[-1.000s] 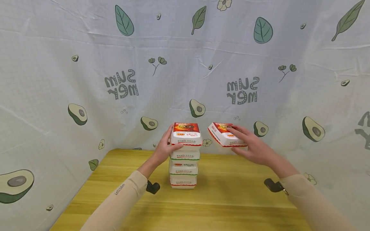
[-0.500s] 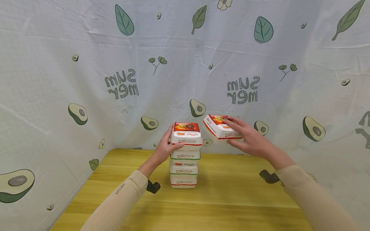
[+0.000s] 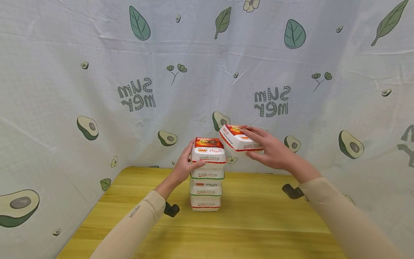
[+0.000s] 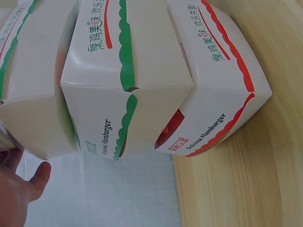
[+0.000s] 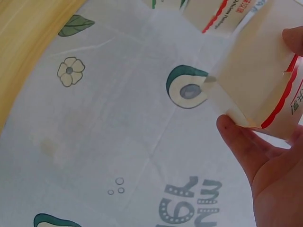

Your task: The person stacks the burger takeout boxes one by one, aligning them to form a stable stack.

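Several white paper hamburger boxes stand in one upright stack on the table. The top box [image 3: 208, 154] has a red wavy trim and a burger picture on its lid. My left hand [image 3: 182, 167] grips this top box from its left side, thumb across the front. Below it, in the left wrist view, are a green-trimmed box [image 4: 128, 61] and the red-trimmed bottom box [image 4: 218, 71]. My right hand [image 3: 273, 149] holds another red-trimmed hamburger box [image 3: 237, 142] in the air, tilted, just right of and above the stack. Its pale underside shows in the right wrist view.
The stack stands on a yellow wooden table [image 3: 258, 212]. Behind and to the left hangs a pale cloth [image 3: 200, 90] printed with avocados and leaves. A black wrist camera mount [image 3: 292, 191] sits below my right wrist, and another mount [image 3: 171, 209] below my left.
My right hand has lifted its hamburger box and moved it left, closer to the top of the stack. The left hand and the stack have stayed in place.
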Available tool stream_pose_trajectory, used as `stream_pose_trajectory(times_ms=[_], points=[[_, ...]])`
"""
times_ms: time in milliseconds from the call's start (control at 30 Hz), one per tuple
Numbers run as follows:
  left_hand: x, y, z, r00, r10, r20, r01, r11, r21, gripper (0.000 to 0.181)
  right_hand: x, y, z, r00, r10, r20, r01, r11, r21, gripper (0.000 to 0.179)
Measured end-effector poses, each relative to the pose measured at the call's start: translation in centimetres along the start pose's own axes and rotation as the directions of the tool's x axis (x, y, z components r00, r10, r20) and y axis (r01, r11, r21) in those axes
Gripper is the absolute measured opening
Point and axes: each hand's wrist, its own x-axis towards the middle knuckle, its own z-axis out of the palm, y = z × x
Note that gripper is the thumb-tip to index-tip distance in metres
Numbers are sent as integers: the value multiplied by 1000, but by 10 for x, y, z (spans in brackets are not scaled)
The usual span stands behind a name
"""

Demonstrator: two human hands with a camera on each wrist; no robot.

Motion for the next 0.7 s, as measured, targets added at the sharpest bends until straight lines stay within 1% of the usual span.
stream_pose_trajectory(times_ms=[367,700], points=[[1,-1,0,1000,-3,18,3,1000,-8,92,16,-9,2,999,-40,6,40,999,21,76],[0,-1,1,1000,-12,13,12,1000,3,93,26,-17,3,998,-58,19,57,998,27,75]])
